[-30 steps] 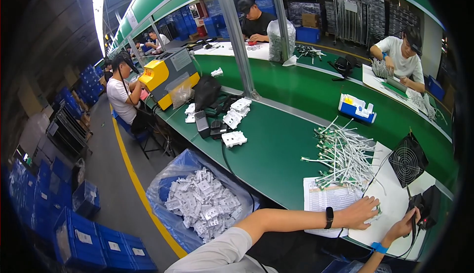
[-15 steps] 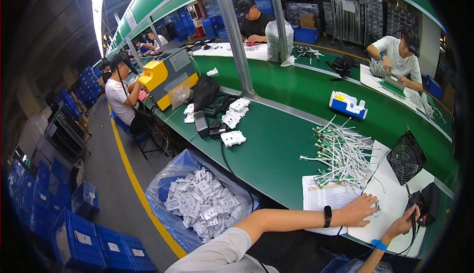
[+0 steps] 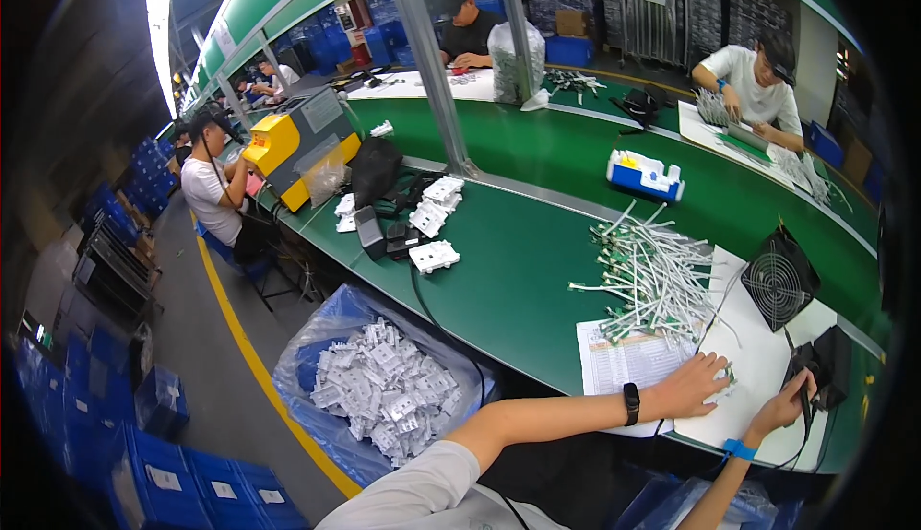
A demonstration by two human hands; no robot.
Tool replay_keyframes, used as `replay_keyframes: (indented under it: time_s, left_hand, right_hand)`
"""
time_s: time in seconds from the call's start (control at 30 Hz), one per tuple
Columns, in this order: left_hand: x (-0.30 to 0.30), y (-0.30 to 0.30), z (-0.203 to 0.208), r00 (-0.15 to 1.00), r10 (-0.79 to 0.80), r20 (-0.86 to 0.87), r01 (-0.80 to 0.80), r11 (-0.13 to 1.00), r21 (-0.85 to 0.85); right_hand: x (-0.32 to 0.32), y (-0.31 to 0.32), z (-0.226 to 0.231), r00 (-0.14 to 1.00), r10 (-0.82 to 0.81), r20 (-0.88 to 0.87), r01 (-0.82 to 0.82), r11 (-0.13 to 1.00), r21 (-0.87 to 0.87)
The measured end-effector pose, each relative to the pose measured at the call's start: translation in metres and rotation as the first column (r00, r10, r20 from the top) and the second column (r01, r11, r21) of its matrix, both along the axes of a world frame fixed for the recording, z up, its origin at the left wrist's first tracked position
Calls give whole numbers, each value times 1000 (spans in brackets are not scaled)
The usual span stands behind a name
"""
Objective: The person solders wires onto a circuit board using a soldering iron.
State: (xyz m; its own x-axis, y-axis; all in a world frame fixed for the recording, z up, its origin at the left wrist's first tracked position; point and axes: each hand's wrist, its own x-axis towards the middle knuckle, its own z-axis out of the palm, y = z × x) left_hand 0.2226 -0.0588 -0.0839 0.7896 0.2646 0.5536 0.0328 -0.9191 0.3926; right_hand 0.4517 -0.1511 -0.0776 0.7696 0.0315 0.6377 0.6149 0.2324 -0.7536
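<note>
My left hand [image 3: 683, 389], with a dark band at its wrist, lies low over a white sheet [image 3: 739, 324] on the bench. Its fingers bend down around a small white-and-green piece [image 3: 729, 378], mostly covered by them. A blue band circles the wrist of my right hand [image 3: 782, 407]. That hand is closed around a black corded hand tool [image 3: 809, 409], whose tip I cannot make out. Beside it stands a black device [image 3: 831, 365]. Just beyond my left hand, white cables [image 3: 652, 276] with green ends are heaped partly over a printed sheet [image 3: 614, 362].
A black square fan [image 3: 779, 279] stands beyond my hands. Left of the bench, a blue plastic-lined bin [image 3: 293, 376] holds white plastic parts [image 3: 389, 391]. A blue-and-white tray [image 3: 646, 177], a metal post [image 3: 422, 60] and a yellow-grey machine [image 3: 305, 141] stand farther off. Several people work nearby.
The whole view has shifted slightly, so the bench items sit farther left in the picture. Both hands keep almost the same places and grips.
</note>
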Motion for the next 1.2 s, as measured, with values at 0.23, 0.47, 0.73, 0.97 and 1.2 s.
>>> replay_keyframes:
  time_s: [0.23, 0.47, 0.73, 0.97, 1.2]
  left_hand:
    - [-5, 1, 1, 1000, 14, 27, -13, 1000, -19]
    - [-6, 1, 4, 1000, 11, 7, -11, 1000, -21]
    - [-5, 5, 6, 1000, 21, 21, -20, 999, -43]
    - [4, 3, -2, 997, 6, 74, 2, 994, -106]
    - [2, -1, -6, 999, 8, 53, -2, 995, -104]
  right_hand:
    - [-7, 3, 4, 1000, -10, -17, 10, 1000, 6]
    - [-3, -2, 6, 1000, -4, -7, 4, 1000, 7]
    - [-12, 1, 17, 996, -88, 6, 88, 996, -22]
    - [-4, 1, 6, 998, -68, 0, 68, 996, -52]
    - [1, -9, -1, 993, -116, 30, 118, 990, -71]
